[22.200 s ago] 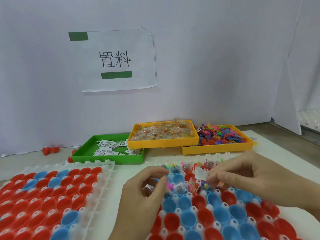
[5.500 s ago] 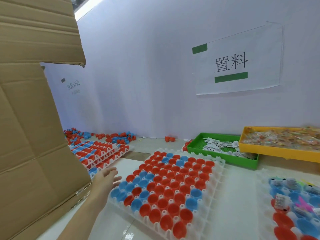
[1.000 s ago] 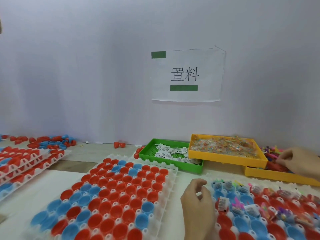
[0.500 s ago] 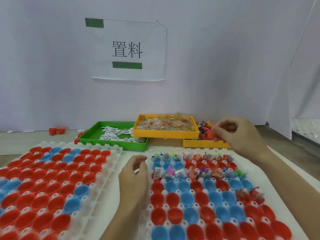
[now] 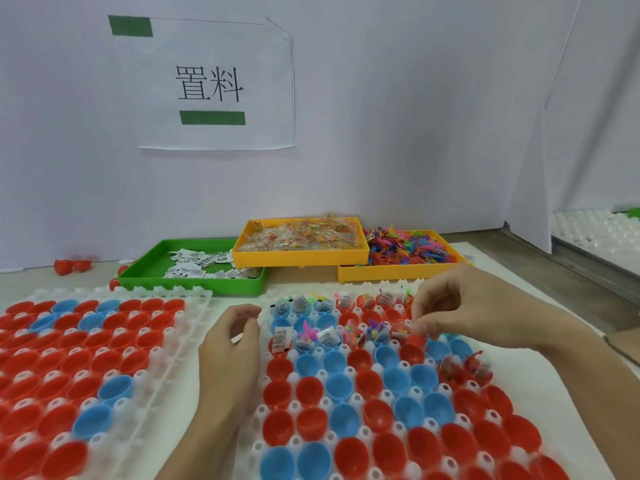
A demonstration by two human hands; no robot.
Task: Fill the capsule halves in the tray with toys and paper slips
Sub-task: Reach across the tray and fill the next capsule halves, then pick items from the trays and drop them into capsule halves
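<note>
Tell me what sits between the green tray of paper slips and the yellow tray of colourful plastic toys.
In the head view, another yellow tray holding clear toy packets sits between the green tray and the toy tray, overlapping both.

Capsule halves (image 5: 337, 389) red, blue; slip tray (image 5: 145, 277) green; toys (image 5: 405, 249) seemingly multicoloured.

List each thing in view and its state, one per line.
Right capsule tray: two far rows filled, near rows empty.
Left capsule tray: every half empty.
Green bin: holds paper slips.
Raised yellow bin: full of bagged toys.
Far yellow bin: full of loose coloured toys.
Left hand: loosely curled, seems empty.
Right hand: fingertips pinched over the second row, item unclear.
</note>
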